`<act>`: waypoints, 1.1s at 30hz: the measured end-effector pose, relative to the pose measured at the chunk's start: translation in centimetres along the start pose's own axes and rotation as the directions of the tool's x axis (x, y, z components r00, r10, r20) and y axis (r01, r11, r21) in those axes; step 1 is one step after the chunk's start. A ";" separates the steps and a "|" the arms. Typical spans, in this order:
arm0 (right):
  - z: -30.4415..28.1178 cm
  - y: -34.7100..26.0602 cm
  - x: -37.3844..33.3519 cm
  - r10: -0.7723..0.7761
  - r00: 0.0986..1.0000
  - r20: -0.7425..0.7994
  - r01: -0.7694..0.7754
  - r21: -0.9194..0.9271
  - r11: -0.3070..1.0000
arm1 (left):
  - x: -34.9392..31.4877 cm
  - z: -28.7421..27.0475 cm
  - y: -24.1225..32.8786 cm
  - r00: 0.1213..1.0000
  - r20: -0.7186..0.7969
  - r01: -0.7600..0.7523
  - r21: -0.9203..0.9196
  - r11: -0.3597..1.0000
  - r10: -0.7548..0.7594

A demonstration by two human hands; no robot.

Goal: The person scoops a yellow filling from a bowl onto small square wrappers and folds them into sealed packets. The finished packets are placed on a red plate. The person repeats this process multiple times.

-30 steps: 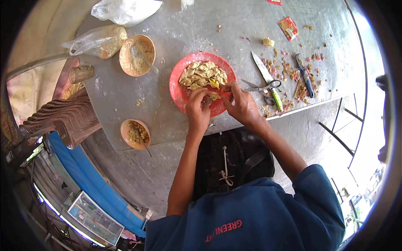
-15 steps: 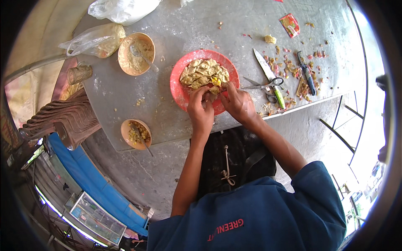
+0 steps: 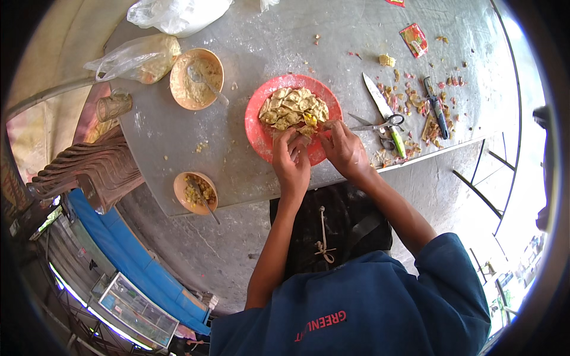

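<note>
While hands (image 3: pixel 314 151) pinch dumpling (image 3: pixel 306 129), long axis across red plate (image 3: pixel 258 127).

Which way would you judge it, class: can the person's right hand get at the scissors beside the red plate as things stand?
Probably yes: the right hand rests at the red plate, the scissors lie just beyond it, uncovered.

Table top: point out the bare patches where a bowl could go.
Bare table lies beyond the red plate, and between it and the two bowls. Crowded right: knife, scissors, scraps.
</note>
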State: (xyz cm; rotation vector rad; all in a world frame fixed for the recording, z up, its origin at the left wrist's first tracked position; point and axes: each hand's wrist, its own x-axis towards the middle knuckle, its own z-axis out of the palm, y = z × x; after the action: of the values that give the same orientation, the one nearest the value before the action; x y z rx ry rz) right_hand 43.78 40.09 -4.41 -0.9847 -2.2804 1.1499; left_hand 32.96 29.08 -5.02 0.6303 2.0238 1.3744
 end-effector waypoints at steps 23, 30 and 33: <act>-0.3 0.0 0.5 0.028 0.997 -0.065 -0.027 0.018 0.999 | -0.2 -0.5 0.9 1.000 0.017 0.025 -0.007 1.000 -0.025; -0.7 -0.1 0.3 0.003 0.986 -0.165 0.013 0.095 0.995 | 0.3 -0.9 1.5 0.999 0.031 0.046 -0.049 0.998 -0.045; -1.1 -1.0 0.0 -0.031 0.985 -0.168 0.057 0.153 0.987 | 0.8 -0.9 2.0 0.990 0.094 0.130 -0.323 0.938 -0.105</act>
State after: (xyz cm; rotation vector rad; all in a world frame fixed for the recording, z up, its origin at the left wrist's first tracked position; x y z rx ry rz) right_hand 44.09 40.29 -2.97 -0.9272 -2.0381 1.1648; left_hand 31.83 29.69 -3.05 0.3985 1.6909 1.5449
